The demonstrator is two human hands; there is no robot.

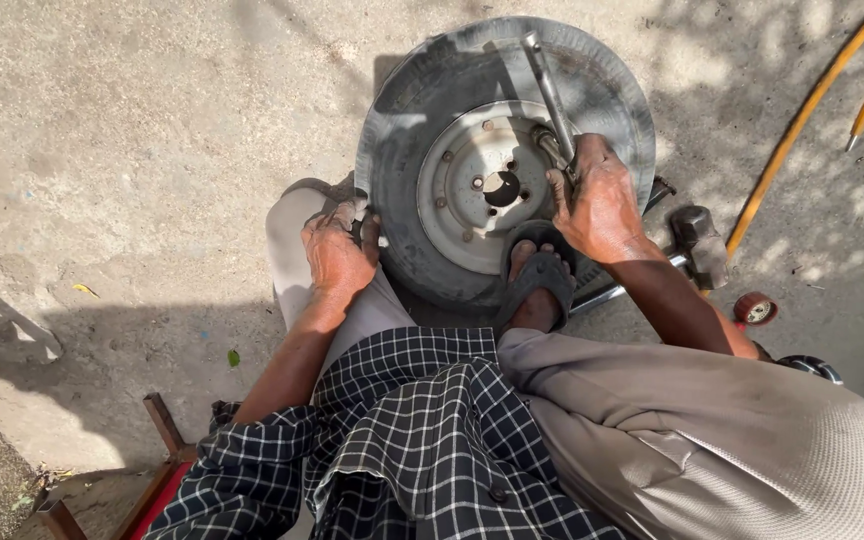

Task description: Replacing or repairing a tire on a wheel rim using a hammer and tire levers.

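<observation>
Landmark: the wheel (505, 160), lying flat on the concrete ground (152, 130).
Foot: your sandalled foot (537, 275) presses on the wheel's near edge.
Left hand: your left hand (337, 250) is clamped on the tyre's near-left rim.
Right hand: your right hand (597, 200) is closed around a metal lever bar (550, 90) at the wheel's steel disc, right of centre.
Hammer: a hammer (700, 245) lies just right of the wheel.
Hose: a yellow hose (802, 120) runs well right of the wheel.
</observation>
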